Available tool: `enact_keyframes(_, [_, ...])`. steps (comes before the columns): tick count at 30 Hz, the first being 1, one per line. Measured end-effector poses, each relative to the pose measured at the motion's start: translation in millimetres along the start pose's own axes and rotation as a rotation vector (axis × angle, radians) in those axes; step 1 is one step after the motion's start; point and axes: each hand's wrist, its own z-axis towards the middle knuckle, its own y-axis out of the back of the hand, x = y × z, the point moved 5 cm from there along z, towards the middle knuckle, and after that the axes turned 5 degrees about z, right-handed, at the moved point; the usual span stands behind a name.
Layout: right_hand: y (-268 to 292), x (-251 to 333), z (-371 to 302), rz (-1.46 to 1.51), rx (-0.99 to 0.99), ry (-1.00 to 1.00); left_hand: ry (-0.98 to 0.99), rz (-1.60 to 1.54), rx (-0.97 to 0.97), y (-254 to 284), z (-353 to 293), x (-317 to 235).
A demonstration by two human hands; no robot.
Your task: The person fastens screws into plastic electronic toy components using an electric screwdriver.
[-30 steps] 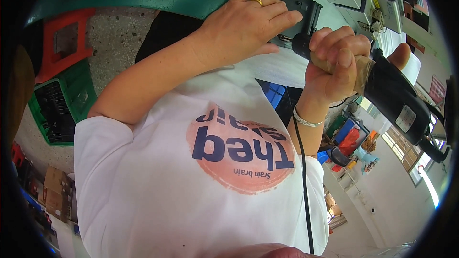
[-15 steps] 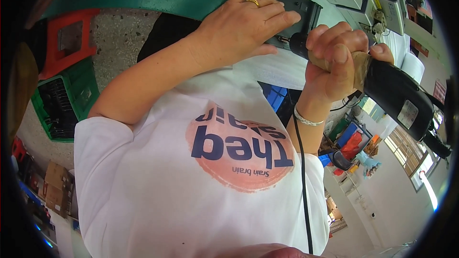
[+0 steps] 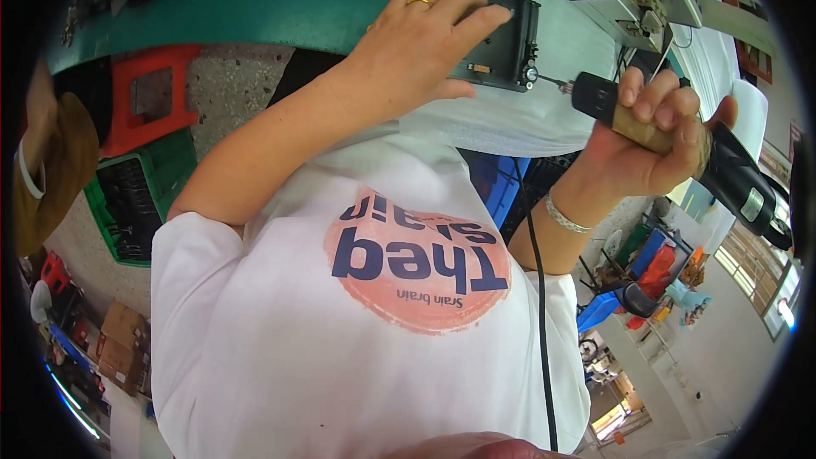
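I see the left forearm (image 3: 276, 136) slanting inward across the body from a bent elbow (image 3: 191, 204), the left hand (image 3: 429, 38) back uppermost, fingers loosely spread, thumb apart. The right forearm (image 3: 548, 242) angles upward and outward, the right hand (image 3: 659, 132) curled into a grip.

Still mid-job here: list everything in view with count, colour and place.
Cylindrical handheld driver with taped grip: one, black and tan, right
Flat raised-edge panel: one, dark, on bench
Bench top: one, green, top
Thin sheet: one, white, on bench
Slim cable: one, black, across shirt
Boxy metal units: at least two, pale, upper right
Plastic stool: one, red, left
Plastic crate: one, green, below stool
Plastic bin: one, blue, under bench
Cardboard boxes: at least two, brown, lower left
Co-worker's sleeve: one, brown, left edge
Printed T-shirt: one, white, centre
Left hand: one, bare, over panel
Right hand: one, bare, gripping driver
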Motion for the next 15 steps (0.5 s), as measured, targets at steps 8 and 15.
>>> enact_keyframes(8, [59, 16, -23, -0.191, -0.461, 0.046, -0.022, 0.237, 0.052, 3, 16, 6])
enact_keyframes(15, [77, 7, -34, -0.162, -0.509, 0.057, -0.062, 0.148, 0.122, 13, 11, -17])
